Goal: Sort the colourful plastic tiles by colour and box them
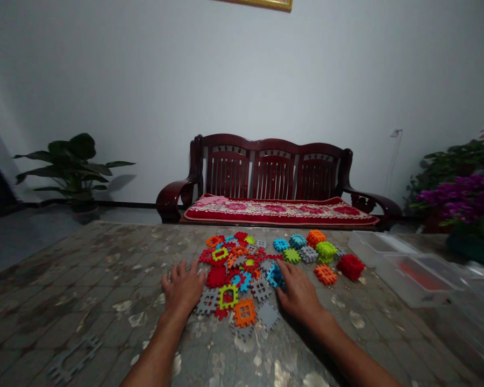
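A heap of interlocking plastic tiles (216, 277) in red, orange, grey, green and blue lies on the table between my hands. My left hand (183, 287) rests at the heap's left edge, fingers spread, with nothing in it. On the other side, my right hand (300, 290) has its finger and thumb around a blue interlocking tile (274, 275) at the heap's right edge. Near my wrists lie an orange window tile (244, 313), a plain grey tile (268, 315) and a lime-green frame tile (228, 296).
Sorted stacks by colour stand beyond my right hand, among them a red stack (350, 266) and an orange stack (326, 274). Clear plastic boxes (417, 277) sit at the right. A grey frame piece (75, 359) lies front left. Behind the table stands a wooden bench (272, 172).
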`<move>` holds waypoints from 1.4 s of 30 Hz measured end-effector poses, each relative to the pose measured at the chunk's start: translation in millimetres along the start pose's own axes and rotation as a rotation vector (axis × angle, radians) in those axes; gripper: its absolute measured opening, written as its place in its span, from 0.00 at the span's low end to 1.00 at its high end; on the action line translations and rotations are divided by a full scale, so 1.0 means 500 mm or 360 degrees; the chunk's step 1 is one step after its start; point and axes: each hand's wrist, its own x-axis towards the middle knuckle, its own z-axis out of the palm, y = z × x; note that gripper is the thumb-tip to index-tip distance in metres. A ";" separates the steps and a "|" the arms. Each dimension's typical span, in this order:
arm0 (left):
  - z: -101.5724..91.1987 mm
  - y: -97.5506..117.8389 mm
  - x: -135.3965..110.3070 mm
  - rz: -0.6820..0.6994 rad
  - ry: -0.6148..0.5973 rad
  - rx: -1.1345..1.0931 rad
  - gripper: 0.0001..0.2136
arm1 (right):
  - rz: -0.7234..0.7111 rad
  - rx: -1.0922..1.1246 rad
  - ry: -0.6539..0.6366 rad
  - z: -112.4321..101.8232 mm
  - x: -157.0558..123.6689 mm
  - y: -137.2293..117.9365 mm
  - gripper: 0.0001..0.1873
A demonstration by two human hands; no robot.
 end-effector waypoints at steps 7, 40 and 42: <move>0.000 0.001 -0.001 -0.0007 -0.0023 0.0009 0.24 | 0.0016 -0.0067 -0.0108 -0.005 0.004 -0.012 0.33; 0.011 -0.001 0.000 -0.0009 0.0030 -0.0063 0.23 | 0.0460 -0.0462 -0.0111 -0.085 0.221 0.053 0.28; 0.011 0.000 -0.001 -0.0019 0.0030 -0.0046 0.23 | 0.0476 -0.0479 -0.0158 -0.077 0.235 0.055 0.26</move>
